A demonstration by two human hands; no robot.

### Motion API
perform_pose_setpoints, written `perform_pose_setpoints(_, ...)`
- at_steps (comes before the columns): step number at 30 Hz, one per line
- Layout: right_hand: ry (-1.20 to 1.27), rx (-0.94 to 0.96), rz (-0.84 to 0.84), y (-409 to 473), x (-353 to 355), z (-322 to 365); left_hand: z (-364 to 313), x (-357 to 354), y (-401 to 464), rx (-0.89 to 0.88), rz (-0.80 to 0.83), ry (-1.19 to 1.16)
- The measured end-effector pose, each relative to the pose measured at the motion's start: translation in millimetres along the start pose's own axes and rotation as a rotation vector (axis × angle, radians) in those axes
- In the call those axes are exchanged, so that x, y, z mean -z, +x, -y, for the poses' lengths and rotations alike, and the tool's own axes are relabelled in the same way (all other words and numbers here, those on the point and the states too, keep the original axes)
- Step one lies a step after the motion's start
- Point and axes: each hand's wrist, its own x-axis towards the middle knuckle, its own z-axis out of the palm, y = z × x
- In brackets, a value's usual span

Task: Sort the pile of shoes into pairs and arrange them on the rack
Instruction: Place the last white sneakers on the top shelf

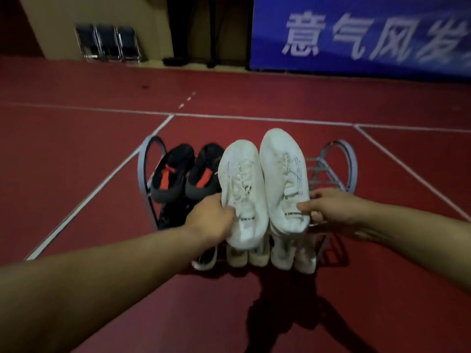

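A grey metal shoe rack (349,159) stands on the red floor in front of me. Two white sneakers lie side by side over its top shelf, toes pointing away. My left hand (211,220) grips the heel side of the left white sneaker (239,184). My right hand (331,210) holds the heel side of the right white sneaker (283,174). A pair of black shoes with red insoles (186,171) sits on the top shelf to their left. Lower shelves hold more white shoes (270,256) and dark shoes (175,212), partly hidden.
The right end of the top shelf shows bare bars (321,171). White court lines (102,184) cross the red floor. A blue banner (369,34) stands at the back right, folding chairs (108,43) at the back left.
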Motion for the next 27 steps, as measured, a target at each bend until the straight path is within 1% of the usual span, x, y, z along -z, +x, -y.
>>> perform_pose_setpoints(2,-0.01,0.02,-0.152,19,4,28,-20,2,41,-0.025,-0.136,0.041)
perform_pose_setpoints(4,0.009,0.032,-0.263,44,4,50,-29,0,81,-0.028,-0.246,0.036)
perform_pose_setpoints(7,-0.031,0.018,-0.379,94,1,52,-20,-15,120,0.047,-0.266,0.018)
perform_pose_setpoints(8,-0.075,0.001,-0.41,111,1,44,-12,-20,124,0.046,-0.263,0.029)
perform_pose_setpoints(9,-0.125,-0.024,-0.428,128,-1,34,-4,-25,123,0.008,-0.262,0.048)
perform_pose_setpoints(10,-0.215,-0.045,-0.434,139,-2,23,5,-29,118,-0.071,-0.266,0.08)
perform_pose_setpoints(11,-0.362,-0.083,-0.415,144,-4,16,12,-33,111,-0.167,-0.26,0.15)
perform_pose_setpoints(12,-0.486,-0.125,-0.386,146,-5,12,18,-39,104,-0.264,-0.229,0.28)
perform_pose_setpoints(13,-0.554,-0.155,-0.377,146,-4,12,20,-44,98,-0.343,-0.182,0.434)
perform_pose_setpoints(15,-0.531,-0.13,-0.318,152,2,14,16,-52,92,-0.42,-0.129,0.63)
perform_pose_setpoints(18,-0.41,-0.087,-0.285,157,12,15,5,-57,96,-0.517,-0.162,0.736)
perform_pose_setpoints(20,-0.362,-0.089,-0.261,156,17,12,3,-62,99,-0.539,-0.116,0.856)
perform_pose_setpoints(22,-0.316,-0.09,-0.233,153,18,10,4,-70,99,-0.509,-0.09,0.922)
perform_pose_setpoints(25,-0.28,-0.067,-0.213,154,19,7,5,-71,103,-0.501,-0.109,0.95)
perform_pose_setpoints(27,-0.257,-0.071,-0.204,155,22,3,6,-65,106,-0.452,-0.11,0.933)
